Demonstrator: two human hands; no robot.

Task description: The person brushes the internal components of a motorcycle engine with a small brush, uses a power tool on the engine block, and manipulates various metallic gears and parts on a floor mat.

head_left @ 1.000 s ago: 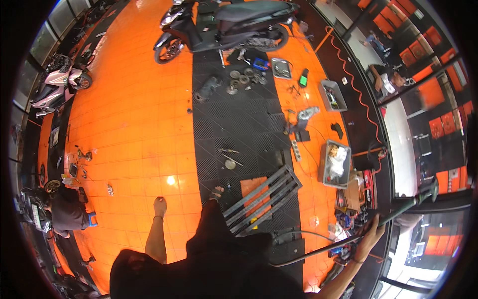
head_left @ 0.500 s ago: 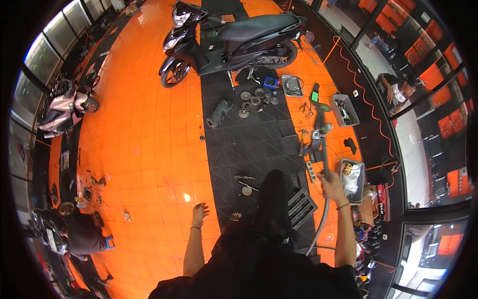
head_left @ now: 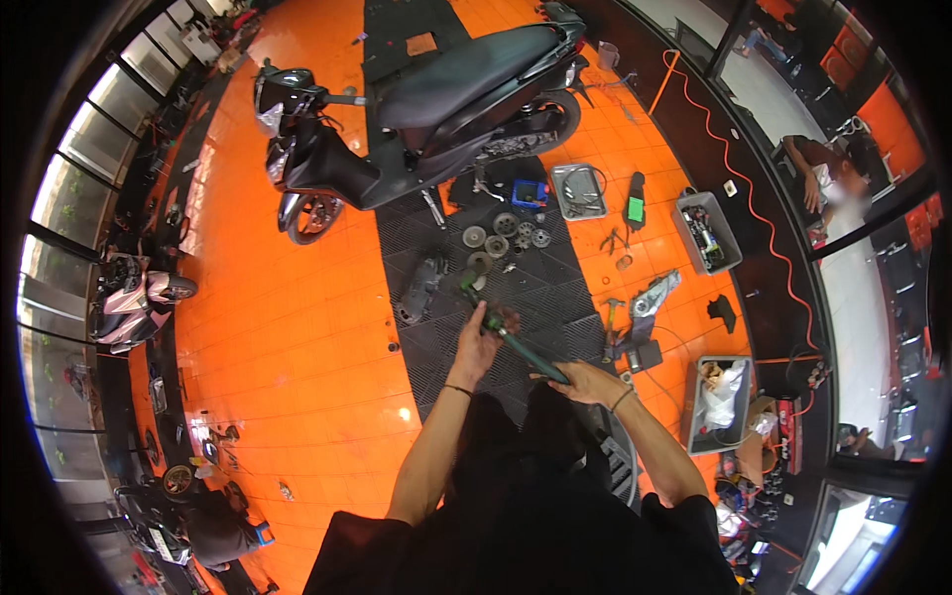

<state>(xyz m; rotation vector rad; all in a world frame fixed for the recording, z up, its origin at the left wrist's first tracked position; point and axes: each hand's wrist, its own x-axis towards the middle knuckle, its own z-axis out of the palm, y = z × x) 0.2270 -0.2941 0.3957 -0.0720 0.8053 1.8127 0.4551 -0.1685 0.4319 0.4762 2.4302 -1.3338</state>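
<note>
A long green wand-like tool (head_left: pixel 534 357) slants across the dark mat in front of me; its exact kind is not clear. My right hand (head_left: pixel 587 384) is closed round its rear end. Nearer its front, my left hand (head_left: pixel 478 347) grips the green fitting, partly blurred. The tool's front tip (head_left: pixel 467 285) points toward several round metal parts (head_left: pixel 498 245) on the mat. A dark elongated engine cover (head_left: pixel 423 288) lies just left of that tip.
A black scooter (head_left: pixel 426 109) stands across the mat ahead. To the right are a grey tray (head_left: pixel 580 191), a grey bin of parts (head_left: pixel 708 233), a hammer (head_left: pixel 612 327), a silver-grey cover (head_left: pixel 654 295) and another grey bin (head_left: pixel 719 436). An orange hose (head_left: pixel 734 149) runs along the wall.
My right hand has brought the tool from the right side down to the middle. My left hand, empty before, has come over and taken hold of it. The view has shifted.
</note>
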